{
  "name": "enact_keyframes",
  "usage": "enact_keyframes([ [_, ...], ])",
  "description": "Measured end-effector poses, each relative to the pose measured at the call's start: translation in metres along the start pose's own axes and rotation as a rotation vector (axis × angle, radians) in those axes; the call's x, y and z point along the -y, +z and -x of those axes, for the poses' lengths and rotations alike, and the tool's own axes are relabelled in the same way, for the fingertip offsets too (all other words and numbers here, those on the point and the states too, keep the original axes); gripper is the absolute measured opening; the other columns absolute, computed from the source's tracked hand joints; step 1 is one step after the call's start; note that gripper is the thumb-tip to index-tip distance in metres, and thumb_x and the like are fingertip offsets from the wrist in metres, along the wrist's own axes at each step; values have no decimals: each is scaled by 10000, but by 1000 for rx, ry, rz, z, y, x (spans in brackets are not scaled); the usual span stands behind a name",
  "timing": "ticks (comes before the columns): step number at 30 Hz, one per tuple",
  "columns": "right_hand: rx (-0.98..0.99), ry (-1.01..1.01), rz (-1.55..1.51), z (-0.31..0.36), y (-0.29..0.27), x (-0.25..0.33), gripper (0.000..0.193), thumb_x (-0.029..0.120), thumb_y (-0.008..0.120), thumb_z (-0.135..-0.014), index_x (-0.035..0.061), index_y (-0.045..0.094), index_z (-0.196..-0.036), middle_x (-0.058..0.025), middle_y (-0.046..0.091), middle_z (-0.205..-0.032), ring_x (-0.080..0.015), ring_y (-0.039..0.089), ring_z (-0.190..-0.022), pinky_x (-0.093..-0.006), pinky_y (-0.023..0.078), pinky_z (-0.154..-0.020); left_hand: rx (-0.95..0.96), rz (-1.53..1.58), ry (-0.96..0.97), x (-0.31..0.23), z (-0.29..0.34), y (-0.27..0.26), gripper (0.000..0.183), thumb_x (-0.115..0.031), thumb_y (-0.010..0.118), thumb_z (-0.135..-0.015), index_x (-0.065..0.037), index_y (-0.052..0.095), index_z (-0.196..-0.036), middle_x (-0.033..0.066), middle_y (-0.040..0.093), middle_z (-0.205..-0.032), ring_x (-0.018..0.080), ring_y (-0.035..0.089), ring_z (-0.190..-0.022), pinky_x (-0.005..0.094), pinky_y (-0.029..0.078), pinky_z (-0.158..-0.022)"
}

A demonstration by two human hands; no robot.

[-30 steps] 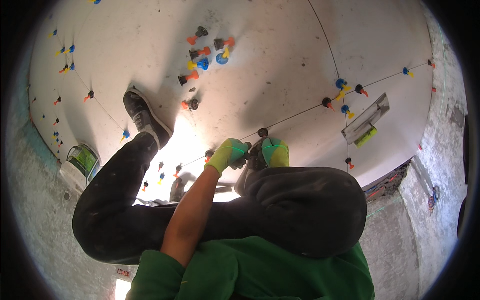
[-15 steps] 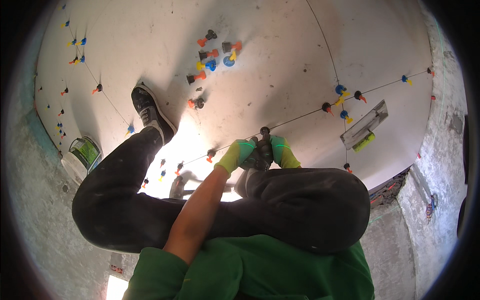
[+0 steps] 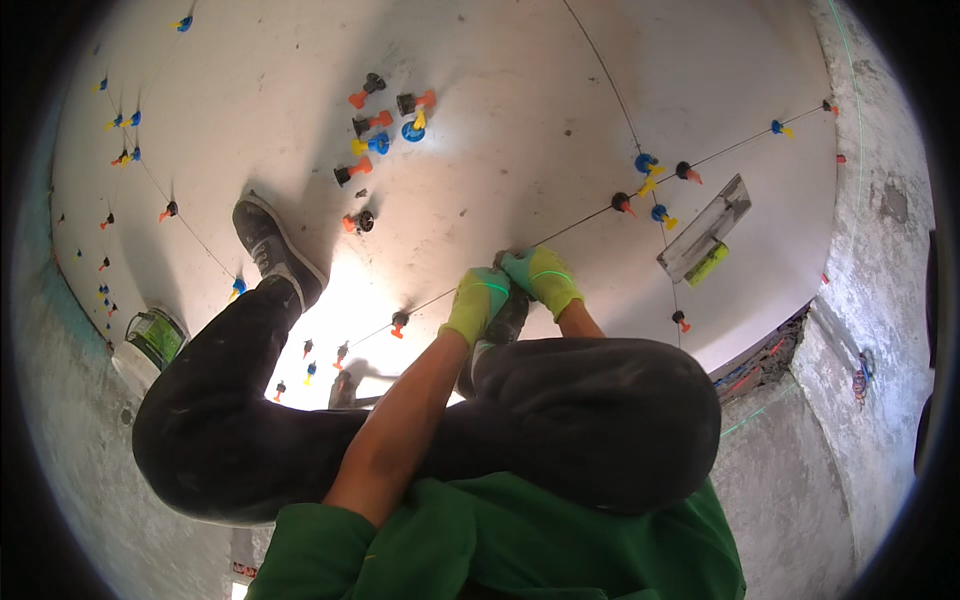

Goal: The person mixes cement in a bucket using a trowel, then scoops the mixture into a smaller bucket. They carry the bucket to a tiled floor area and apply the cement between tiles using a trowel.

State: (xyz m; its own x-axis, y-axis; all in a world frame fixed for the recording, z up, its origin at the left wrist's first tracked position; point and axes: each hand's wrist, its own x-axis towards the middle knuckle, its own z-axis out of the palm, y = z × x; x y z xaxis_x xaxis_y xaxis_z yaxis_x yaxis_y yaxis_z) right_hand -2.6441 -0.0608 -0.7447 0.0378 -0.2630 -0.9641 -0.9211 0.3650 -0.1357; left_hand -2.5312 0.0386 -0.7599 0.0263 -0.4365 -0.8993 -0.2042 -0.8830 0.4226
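My two hands wear yellow-green and teal gloves and meet over a joint between the pale floor tiles (image 3: 480, 170), just past my bent knee. My right hand (image 3: 543, 278) curls its fingers round a small dark tile leveler (image 3: 498, 260), of which only a little shows. Pressed against the same spot, my left hand (image 3: 484, 294) has its fingers closed beside it, with the fingertips partly hidden. A black and red tile leveler (image 3: 400, 323) stands in the joint to the left of my hands.
Loose levelers (image 3: 366, 146) lie ahead in a cluster. A notched trowel (image 3: 706, 232) with a green handle rests at the right. My shoe (image 3: 278, 248) is planted left, near a tub (image 3: 152, 340). A dark hammer-like tool (image 3: 344, 390) lies by my leg. Concrete wall (image 3: 895, 250) bounds the right.
My right hand has swung leftward over the dark leveler, covering most of it, and has come together with my left hand. The whole view has shifted, so the floor things appear further left.
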Motion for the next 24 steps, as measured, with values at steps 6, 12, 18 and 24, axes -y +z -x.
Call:
enact_keyframes([
  [6,102,35,-192,-21,17,-8,464,423,635,-709,17,701,-925,-218,671,-940,-365,638,-921,-409,493,-785,108,207,132,5,0,-6,283,-268,497,-874,-45,665,-920,115,680,-835,245,640,-707,343,476,-592],
  [12,-116,47,-67,-19,23,-3,457,403,637,-701,7,705,-919,-238,664,-926,-384,639,-884,-419,495,-765,238,1167,-623,-2,-1,4,255,-238,430,-936,-99,642,-966,74,682,-857,206,629,-706,320,477,-589],
  [18,-112,118,-226,-2,21,-3,486,425,632,-714,12,699,-962,-227,663,-970,-366,633,-939,-415,485,-821,13,1,-23,-11,4,-5,250,-209,485,-867,-39,657,-806,146,679,-836,289,649,-743,424,481,-643],
  [24,-2,88,-279,6,6,-2,462,420,637,-747,36,699,-996,-189,663,-1031,-331,635,-973,-397,483,-840,-101,-610,172,-35,9,-10,272,-266,531,-803,-33,670,-800,213,643,-748,398,620,-729,460,475,-635],
])
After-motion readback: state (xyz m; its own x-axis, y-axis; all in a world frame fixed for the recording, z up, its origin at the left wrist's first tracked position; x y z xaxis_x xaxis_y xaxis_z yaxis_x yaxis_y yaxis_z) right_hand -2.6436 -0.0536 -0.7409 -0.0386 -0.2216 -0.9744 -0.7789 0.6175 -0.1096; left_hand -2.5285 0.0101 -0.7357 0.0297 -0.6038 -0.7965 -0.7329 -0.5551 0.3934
